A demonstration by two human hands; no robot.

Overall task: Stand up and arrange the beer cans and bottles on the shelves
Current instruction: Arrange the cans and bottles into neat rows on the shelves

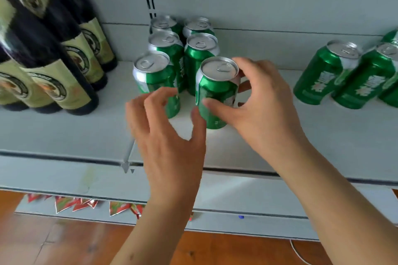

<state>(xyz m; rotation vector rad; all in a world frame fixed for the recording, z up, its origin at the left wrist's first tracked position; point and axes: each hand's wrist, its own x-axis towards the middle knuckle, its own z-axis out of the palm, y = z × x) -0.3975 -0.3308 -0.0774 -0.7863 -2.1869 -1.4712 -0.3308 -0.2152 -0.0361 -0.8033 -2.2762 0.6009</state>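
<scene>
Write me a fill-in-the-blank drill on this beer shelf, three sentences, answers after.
1. The front right can, between the right hand and left hand, is coloured ____.
2. The block of upright cans counts ____ cans, that one included.
3. The dark bottles stand to the ____ of that block.

Answers: green; six; left

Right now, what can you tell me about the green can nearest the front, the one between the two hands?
The front can is shiny green metal with a white band near the top and a silver lid with an unopened pull tab. It stands upright on the pale grey shelf, front right of a two-wide block of matching cans. The right hand cups its right side, thumb across the front; the left hand is open, its thumb touching the lower left side.
</scene>
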